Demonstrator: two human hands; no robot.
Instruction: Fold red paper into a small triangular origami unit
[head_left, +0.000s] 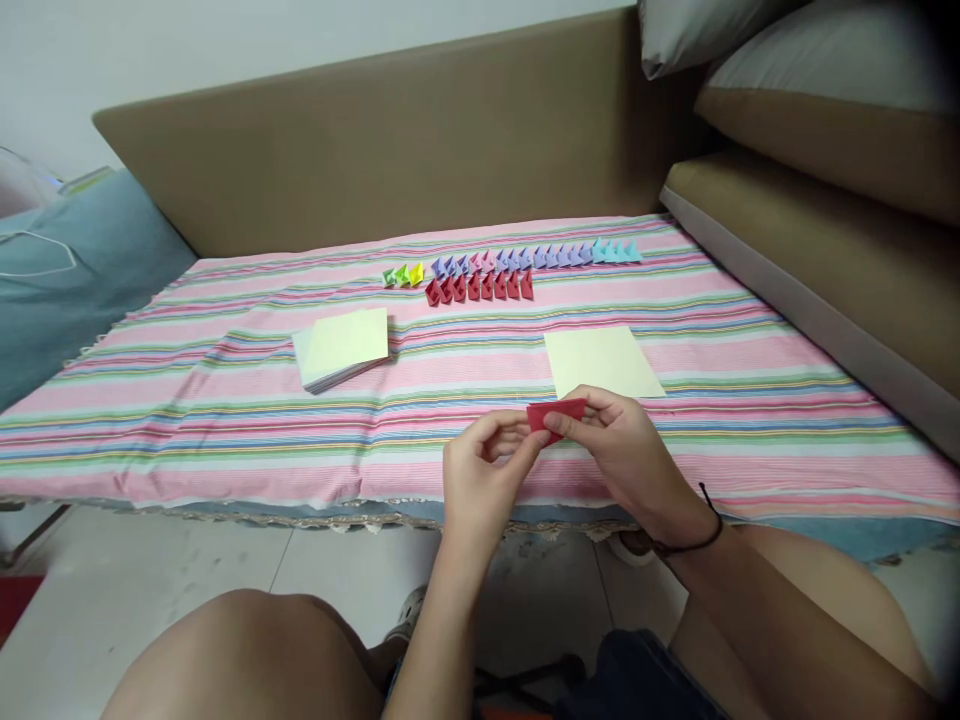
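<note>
A small folded piece of red paper (pixel 556 413) is held up between my two hands, above the front part of the striped cloth. My left hand (pixel 487 460) pinches its left end between thumb and fingers. On the right end, my right hand (pixel 615 430) grips it with the thumb across the near face and the fingers behind. Just beyond my right hand lies a flat pale yellow sheet (pixel 604 362). To the left rests a stack of paper (pixel 345 345) with a pale yellow sheet on top.
Toward the back stand a row of red folded paper pieces (pixel 480 288) and a longer row of purple, pink and blue ones (pixel 536 258). Several green and yellow pieces (pixel 403 275) sit left of them. Cushions (pixel 825 270) are piled at right; a brown backrest (pixel 390 150) is behind.
</note>
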